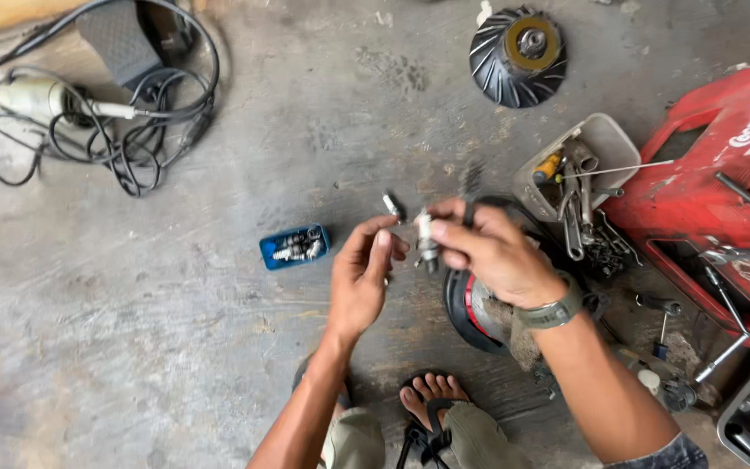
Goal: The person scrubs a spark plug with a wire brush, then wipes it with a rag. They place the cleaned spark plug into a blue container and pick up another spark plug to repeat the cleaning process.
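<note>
Squatting on a concrete floor (175,347), I hold a small spark plug (427,241) up between both hands.

My right hand (492,252) pinches the plug; my left hand (362,278) curls loosely just beside it at nine o'clock, its grip unclear. I judge the work midway: a second plug (392,207) and a blue tin (295,247) of parts lie unused, tools in a tray (605,139) at two o'clock.

spark plug (426,239) | white-and-metal | upright | pinched between both hands
</note>
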